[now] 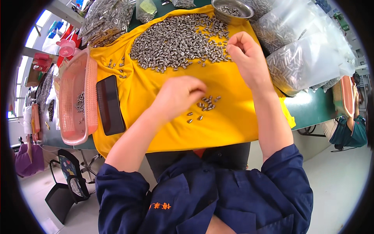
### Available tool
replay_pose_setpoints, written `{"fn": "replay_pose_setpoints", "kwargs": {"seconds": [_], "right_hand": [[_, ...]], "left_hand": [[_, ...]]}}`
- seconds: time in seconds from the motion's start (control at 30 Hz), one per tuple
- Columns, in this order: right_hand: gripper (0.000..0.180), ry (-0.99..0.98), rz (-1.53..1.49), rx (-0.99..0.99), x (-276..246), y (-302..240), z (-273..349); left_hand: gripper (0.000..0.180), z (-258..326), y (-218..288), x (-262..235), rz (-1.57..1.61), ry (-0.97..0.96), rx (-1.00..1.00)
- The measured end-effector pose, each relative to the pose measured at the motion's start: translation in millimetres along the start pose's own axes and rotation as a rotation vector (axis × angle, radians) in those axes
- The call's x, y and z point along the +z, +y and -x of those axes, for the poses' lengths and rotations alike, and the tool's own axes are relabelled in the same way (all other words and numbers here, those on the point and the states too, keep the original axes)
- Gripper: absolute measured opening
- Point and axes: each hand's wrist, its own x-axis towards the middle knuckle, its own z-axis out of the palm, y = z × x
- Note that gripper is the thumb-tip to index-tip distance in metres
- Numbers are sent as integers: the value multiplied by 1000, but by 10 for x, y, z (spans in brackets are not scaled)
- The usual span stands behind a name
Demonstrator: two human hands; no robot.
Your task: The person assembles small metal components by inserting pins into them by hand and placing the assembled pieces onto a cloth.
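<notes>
Your left hand (180,95) curls loosely over a small cluster of metal pins (204,105) on the yellow cloth (230,117); your right hand (243,54) pinches at the big pile (175,43), whether grasping a pin, you cannot tell.

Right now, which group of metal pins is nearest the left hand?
The small loose cluster just right of the left hand, set apart on the yellow cloth, well below the big heap.

The small cylindrical metal pieces (175,43) are bright steel, smooth and shiny. They lie on a yellow cloth (230,121), which is matt and soft with some folds. The round bowl (232,11) is polished metal. The pink perforated basket (74,97) is plastic with a slight gloss. The clear bags (307,62) are thin glossy plastic. The black flat phone (110,104) has a smooth glass face. The green bench (311,107) looks smooth.
</notes>
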Motion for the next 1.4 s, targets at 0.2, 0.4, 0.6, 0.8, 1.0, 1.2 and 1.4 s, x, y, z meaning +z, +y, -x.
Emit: {"fn": "replay_pose_setpoints", "kwargs": {"seconds": [0.2, 0.4, 0.6, 0.8, 1.0, 1.2, 1.4], "right_hand": [[8, -31, -96, -23, 26, -5, 20], [9, -6, -5, -49, 59, 48, 24], [9, -10, 57, -45, 98, -4, 40], [9, -24, 65, -65, 115, 49, 32], [10, -47, 22, -82, 124, 18, 60], [8, -298, 64, -65, 186, -40, 128], [8, -269, 6, -37, 244, -52, 156]], "left_hand": [[15, -175, 66, -145, -90, 107, 216], [13, -634, -128, -145, -495, -27, 344], [11, -705, -181, -178, -548, -79, 310], [14, -682, -179, -174, -573, -57, 249], [10, -409, 100, -276, 224, 182, -194], [13, -266, -92, -205, 878, 245, -191], [15, -227, -60, -161, 873, 236, -183]]}}
